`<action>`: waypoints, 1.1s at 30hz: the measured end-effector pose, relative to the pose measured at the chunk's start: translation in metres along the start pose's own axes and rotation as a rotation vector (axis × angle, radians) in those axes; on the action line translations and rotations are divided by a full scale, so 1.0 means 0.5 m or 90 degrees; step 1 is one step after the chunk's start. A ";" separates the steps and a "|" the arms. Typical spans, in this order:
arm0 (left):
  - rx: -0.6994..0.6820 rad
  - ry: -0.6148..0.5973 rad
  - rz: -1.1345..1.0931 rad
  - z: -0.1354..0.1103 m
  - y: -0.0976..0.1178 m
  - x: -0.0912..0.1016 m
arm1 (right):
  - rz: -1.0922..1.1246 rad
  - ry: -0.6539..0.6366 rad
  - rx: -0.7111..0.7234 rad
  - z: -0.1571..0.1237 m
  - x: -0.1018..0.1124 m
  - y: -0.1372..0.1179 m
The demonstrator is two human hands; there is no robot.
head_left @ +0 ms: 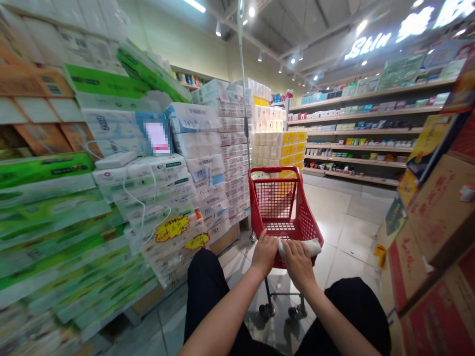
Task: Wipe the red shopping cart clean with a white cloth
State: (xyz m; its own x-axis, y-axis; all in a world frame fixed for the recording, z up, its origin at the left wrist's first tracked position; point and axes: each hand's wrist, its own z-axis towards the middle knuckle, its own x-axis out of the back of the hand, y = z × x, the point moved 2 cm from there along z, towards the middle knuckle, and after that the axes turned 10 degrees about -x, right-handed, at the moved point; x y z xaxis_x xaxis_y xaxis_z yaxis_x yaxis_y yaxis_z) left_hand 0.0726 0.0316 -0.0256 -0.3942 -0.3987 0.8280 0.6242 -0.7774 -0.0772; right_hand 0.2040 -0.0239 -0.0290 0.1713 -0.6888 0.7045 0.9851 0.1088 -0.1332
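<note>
A small red shopping cart [276,198] stands on the tiled floor in front of me, its basket looking empty. My left hand [264,253] is closed on the near rim of the cart. My right hand [298,262] presses a white cloth [310,246] against that same rim, fingers curled over it. My knees in dark trousers show below both forearms, so I am low to the floor.
Tall stacks of tissue packs [156,198] fill the left side. Cardboard boxes [434,237] crowd the right edge. A metal pole [244,99] rises behind the cart. Stocked shelves [356,143] line the far right, with tiled aisle floor [345,227] beside the cart.
</note>
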 end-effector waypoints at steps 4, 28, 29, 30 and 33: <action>-0.018 -0.004 -0.029 0.000 0.002 0.010 | 0.009 -0.036 0.067 0.006 0.004 0.017; -0.069 0.011 -0.200 -0.020 -0.018 0.060 | 0.076 -0.081 0.101 0.005 0.032 -0.008; -0.067 0.018 -0.220 -0.024 -0.021 0.071 | 0.086 -0.104 0.128 0.010 0.040 0.006; -0.066 0.026 -0.236 -0.027 -0.025 0.083 | 0.095 -0.119 0.140 0.015 0.048 0.026; -0.043 0.066 -0.250 -0.028 -0.032 0.122 | 0.103 -0.089 0.072 0.035 0.067 0.102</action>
State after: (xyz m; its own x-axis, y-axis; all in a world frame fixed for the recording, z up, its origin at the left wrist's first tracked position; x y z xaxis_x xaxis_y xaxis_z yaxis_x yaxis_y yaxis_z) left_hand 0.0292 0.0127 0.0186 -0.6624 -0.1091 0.7412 0.3677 -0.9093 0.1948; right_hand 0.2601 -0.0287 0.0001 0.3197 -0.5507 0.7710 0.9388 0.2945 -0.1789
